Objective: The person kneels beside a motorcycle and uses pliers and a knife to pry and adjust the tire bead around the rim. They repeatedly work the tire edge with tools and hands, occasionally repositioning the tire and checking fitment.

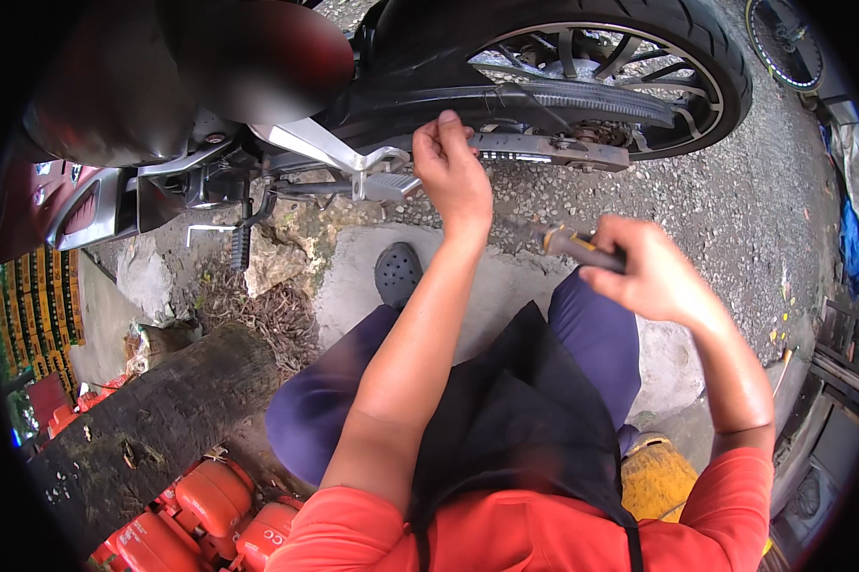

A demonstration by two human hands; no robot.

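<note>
A motorcycle lies across the far side, its rear wheel (730, 81) at the upper right. My left hand (455, 181) is raised against the bike beside the swingarm (544, 148), below the black chain cover (592, 98). Its fingers are curled in and the thumb side points up; whatever they may pinch is hidden. To the right, my right hand (654, 267) grips a screwdriver (580, 250) by its dark and yellow handle. The shaft points left toward my left wrist and is blurred. The screwdriver is apart from the bike.
A silver footrest bracket (320, 148) juts out left of my left hand. Below it are stones (272, 262) and a dark log (153, 429). Several orange-red containers (215, 496) stand at the lower left, and a yellow object (656, 481) is by my right leg. Gravel (735, 210) lies right.
</note>
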